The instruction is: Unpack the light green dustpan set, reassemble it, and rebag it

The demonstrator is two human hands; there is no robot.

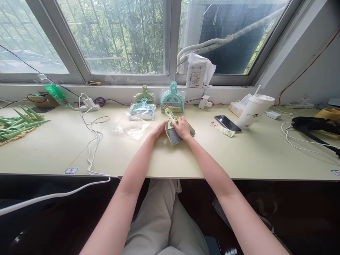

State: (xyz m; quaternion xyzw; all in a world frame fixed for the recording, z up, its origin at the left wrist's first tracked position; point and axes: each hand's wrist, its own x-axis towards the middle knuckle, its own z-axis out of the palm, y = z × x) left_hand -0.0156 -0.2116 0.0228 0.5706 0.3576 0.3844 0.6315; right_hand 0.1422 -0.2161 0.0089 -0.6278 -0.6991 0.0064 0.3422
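Note:
A small green dustpan with a grey-bristled brush (174,134) lies on the pale desk (239,156) in front of me. My right hand (183,128) grips its right side from above. My left hand (160,129) rests against its left edge with fingers on it. Just left of it lies an empty clear plastic bag (131,126). Behind stand three more mini dustpan sets in clear bags: a blue one (142,109), an olive one (145,95) and a teal one (172,98).
A black phone (227,123), a printed card (222,129) and a white lidded cup with a straw (255,111) sit to the right. White cables (91,141) trail on the left near green woven leaves (16,124). A black strap (313,125) lies far right.

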